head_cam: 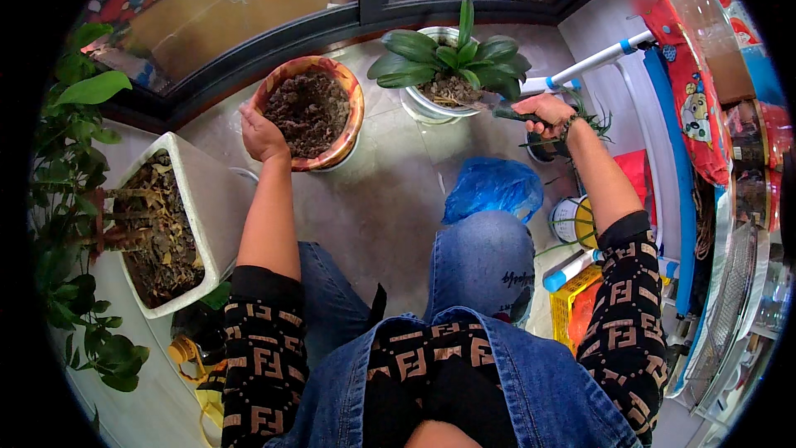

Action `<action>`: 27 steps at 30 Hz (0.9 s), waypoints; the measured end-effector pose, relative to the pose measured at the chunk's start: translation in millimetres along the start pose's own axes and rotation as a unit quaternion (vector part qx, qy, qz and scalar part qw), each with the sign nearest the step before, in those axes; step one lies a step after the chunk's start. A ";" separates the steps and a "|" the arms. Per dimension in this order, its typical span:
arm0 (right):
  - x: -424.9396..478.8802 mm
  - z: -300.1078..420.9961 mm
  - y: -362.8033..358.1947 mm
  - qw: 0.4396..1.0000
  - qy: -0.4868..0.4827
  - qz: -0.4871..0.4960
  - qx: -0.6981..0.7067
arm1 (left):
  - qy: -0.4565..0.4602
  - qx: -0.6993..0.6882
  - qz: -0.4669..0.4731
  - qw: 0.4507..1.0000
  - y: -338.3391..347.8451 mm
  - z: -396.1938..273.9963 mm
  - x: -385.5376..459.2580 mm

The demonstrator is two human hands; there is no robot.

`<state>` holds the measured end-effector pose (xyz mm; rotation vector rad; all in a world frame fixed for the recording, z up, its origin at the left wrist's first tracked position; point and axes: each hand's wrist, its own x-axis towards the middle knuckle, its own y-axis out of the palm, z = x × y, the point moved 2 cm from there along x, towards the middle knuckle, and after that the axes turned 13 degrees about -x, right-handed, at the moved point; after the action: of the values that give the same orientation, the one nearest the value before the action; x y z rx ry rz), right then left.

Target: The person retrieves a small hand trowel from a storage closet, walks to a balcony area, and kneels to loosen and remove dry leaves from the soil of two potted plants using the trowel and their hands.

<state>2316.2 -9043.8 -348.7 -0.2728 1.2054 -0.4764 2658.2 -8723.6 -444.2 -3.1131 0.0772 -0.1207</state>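
My left hand (263, 132) grips the left rim of a round flowerpot (357, 113) with an orange and red pattern. Dark crumbly soil (310, 111) fills it, with a hollow near the middle and no plant in it. In my right hand (547, 114) is the black handle of a hand trowel (516, 113). The trowel's blade points left, over the right rim of a white pot (429, 106), and its tip is hard to make out against the soil. A plant with broad, dark green leaves (461, 56) grows in that white pot.
A crumpled blue plastic bag (494, 190) lies in front of my knee. To the left stands a square white planter (208, 199) holding a leafy plant. At right are small potted plants, a yellow crate (563, 317) and a white-and-blue rack (665, 155). A dark-framed glass door (348, 22) borders the far side.
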 end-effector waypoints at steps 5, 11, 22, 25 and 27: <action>-14.4 -10.2 -20.5 0.998 -0.003 -0.016 -0.053 | -0.010 0.004 -0.001 1.000 4.7 -11.8 -9.0; -40.3 -1.5 -17.2 0.978 -0.063 -0.133 -0.151 | 0.022 -0.014 -0.002 1.000 0.6 -9.3 -2.3; -24.1 -12.7 -1.5 0.910 -0.131 -0.258 -0.299 | -0.005 0.061 -0.020 0.998 5.9 -12.9 -9.0; -37.0 -4.9 8.8 0.960 -0.132 -0.189 -0.162 | -0.003 0.091 -0.033 0.995 -0.3 -12.1 -4.4; -47.8 3.5 16.7 0.980 -0.120 -0.144 -0.067 | 0.004 0.087 -0.031 0.996 -2.3 -8.5 -1.1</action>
<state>2309.7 -9006.0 -315.5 -0.6097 0.9667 -0.5950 2656.5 -8721.5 -435.7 -2.9415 -0.0280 -0.1348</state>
